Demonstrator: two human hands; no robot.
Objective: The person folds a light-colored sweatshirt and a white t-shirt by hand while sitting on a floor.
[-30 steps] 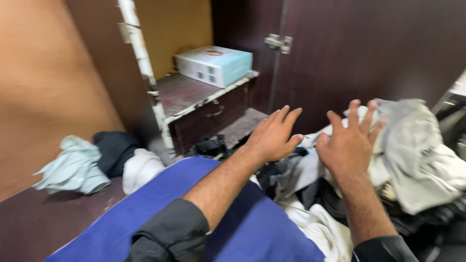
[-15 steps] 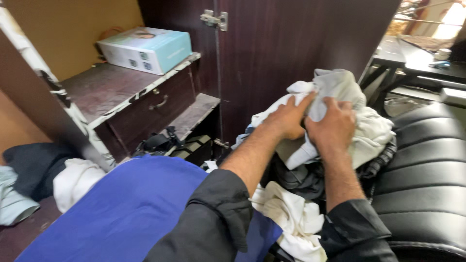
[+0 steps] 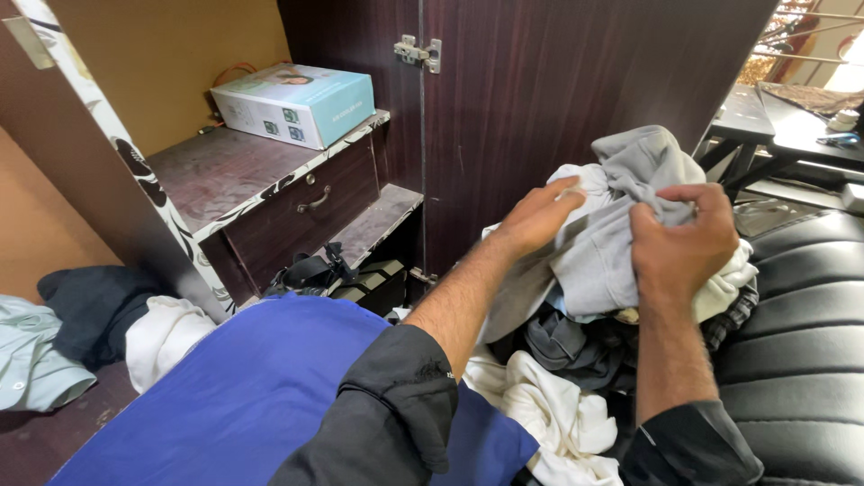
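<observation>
Since half a second ago, the right hand has clenched the grey garment and lifted it, left hand resting open-fingered underneath; gripping a seam would separate it cleanly from the clothes pile.

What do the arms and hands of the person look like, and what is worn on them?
Both arms wear dark grey, almost black sleeves pushed up, so the forearms are bare and hairy. The left hand and the right hand are bare: no gloves, and no rings or watch in view. The left sleeve is creased; the right sleeve bunches likewise.

Grey garment, blue cloth, teal-and-white box, black seat.
</observation>
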